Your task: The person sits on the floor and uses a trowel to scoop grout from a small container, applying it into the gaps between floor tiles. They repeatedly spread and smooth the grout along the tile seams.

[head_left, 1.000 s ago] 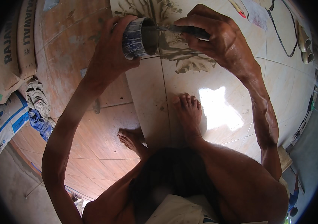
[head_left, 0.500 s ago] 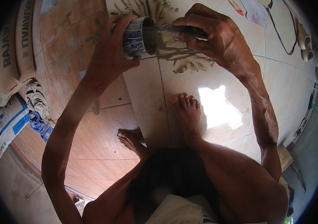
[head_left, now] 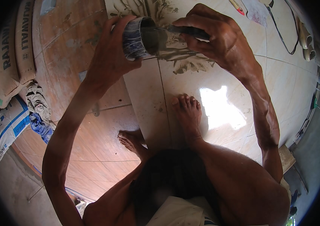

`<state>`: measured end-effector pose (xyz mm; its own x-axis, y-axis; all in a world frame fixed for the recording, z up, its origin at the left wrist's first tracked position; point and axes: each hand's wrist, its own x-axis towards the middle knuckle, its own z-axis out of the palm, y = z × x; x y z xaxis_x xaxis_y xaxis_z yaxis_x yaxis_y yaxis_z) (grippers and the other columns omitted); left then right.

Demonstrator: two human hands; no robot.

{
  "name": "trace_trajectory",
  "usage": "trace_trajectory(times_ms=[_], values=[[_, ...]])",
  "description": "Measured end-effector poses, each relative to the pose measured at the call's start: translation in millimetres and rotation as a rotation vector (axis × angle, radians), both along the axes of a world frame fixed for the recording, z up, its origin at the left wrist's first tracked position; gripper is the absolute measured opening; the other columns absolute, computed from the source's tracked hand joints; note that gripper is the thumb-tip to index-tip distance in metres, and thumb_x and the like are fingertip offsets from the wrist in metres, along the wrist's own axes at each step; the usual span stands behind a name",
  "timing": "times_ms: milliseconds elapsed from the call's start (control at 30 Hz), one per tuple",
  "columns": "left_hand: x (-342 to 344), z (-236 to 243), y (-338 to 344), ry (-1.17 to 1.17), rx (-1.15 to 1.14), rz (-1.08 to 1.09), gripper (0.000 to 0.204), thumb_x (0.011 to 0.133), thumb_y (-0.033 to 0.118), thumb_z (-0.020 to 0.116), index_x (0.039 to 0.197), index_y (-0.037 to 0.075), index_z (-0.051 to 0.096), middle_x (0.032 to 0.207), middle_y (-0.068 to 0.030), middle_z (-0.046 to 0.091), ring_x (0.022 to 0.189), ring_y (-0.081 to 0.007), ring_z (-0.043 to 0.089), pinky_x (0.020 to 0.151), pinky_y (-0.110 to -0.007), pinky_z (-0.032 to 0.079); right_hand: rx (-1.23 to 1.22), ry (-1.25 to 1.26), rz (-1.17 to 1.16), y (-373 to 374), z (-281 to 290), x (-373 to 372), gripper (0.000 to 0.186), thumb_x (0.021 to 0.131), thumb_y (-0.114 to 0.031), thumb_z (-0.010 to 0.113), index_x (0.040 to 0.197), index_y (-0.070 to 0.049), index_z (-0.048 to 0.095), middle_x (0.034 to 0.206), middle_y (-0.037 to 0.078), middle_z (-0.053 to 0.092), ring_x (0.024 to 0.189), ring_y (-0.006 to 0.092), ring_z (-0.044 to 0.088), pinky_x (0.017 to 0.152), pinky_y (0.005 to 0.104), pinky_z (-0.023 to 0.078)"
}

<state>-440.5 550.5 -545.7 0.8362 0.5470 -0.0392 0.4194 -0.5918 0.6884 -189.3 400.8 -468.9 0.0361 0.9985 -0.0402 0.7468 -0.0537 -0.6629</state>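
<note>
The left hand's fingers curve wide around a blue, white-streaked cup, which is tipped sideways above the pale tile floor near its left edge, and the right hand's fingers pinch a dark-handled tool pointed at the cup's mouth. The cup looks stiff and fairly light, perhaps slick where wet, so its outer wall behind the rim seems the surest hold. Grey paste shows inside it; the brown sacks' contents are hidden.
</note>
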Motion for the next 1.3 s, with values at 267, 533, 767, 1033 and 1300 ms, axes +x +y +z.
trace_trajectory(times_ms=[267, 533, 767, 1033, 1300], values=[[-21, -15, 6, -0.157, -0.166, 0.062, 0.11, 0.074, 0.022, 0.104, 0.166, 0.011, 0.045, 0.149, -0.0182, 0.059, 0.142, -0.0365, 0.062, 0.119, -0.049, 0.054, 0.037, 0.524, -0.224, -15, -32, 21, 0.023, 0.109, -0.014, 0.079, 0.129, -0.006, 0.083, 0.092, 0.0, 0.077, 0.08, 0.0055, 0.069, 0.073, 0.0235, 0.059], [-43, -16, 5, -0.134, -0.091, 0.19, 0.104, 0.07, 0.025, 0.106, 0.159, 0.011, 0.053, 0.145, -0.0166, 0.066, 0.139, -0.0342, 0.062, 0.118, -0.049, 0.053, -0.154, 0.435, -0.416, -22, -14, 19, 0.026, 0.107, -0.026, 0.081, 0.127, -0.01, 0.086, 0.083, -0.003, 0.071, 0.066, 0.003, 0.052, 0.058, 0.0235, 0.041], [-37, -10, 8, -0.09, 0.145, 0.038, 0.106, 0.07, 0.024, 0.104, 0.163, 0.017, 0.053, 0.151, -0.0157, 0.058, 0.143, -0.0361, 0.056, 0.124, -0.052, 0.046, 0.049, 0.298, -0.229, -22, -22, 19, 0.028, 0.109, -0.017, 0.081, 0.136, -0.009, 0.081, 0.09, 0.001, 0.078, 0.075, 0.0042, 0.061, 0.065, 0.0245, 0.05], [-30, -11, 9, -0.009, 0.234, 0.01, 0.105, 0.063, 0.018, 0.102, 0.158, 0.024, 0.058, 0.15, -0.0081, 0.062, 0.143, -0.0381, 0.052, 0.122, -0.054, 0.042, -0.011, 0.192, -0.244, -24, -13, 15, 0.027, 0.107, -0.018, 0.083, 0.134, -0.01, 0.082, 0.084, -0.003, 0.074, 0.071, 0.0013, 0.054, 0.063, 0.0238, 0.042], [-23, -9, 7, 0.028, 0.298, -0.021, 0.11, 0.061, 0.019, 0.104, 0.16, 0.027, 0.056, 0.154, -0.0085, 0.058, 0.145, -0.038, 0.05, 0.123, -0.056, 0.04, -0.016, 0.143, -0.256, -28, -11, 20, 0.026, 0.107, -0.016, 0.083, 0.133, -0.011, 0.083, 0.08, -0.005, 0.068, 0.071, 0.0005, 0.052, 0.062, 0.0247, 0.041]])
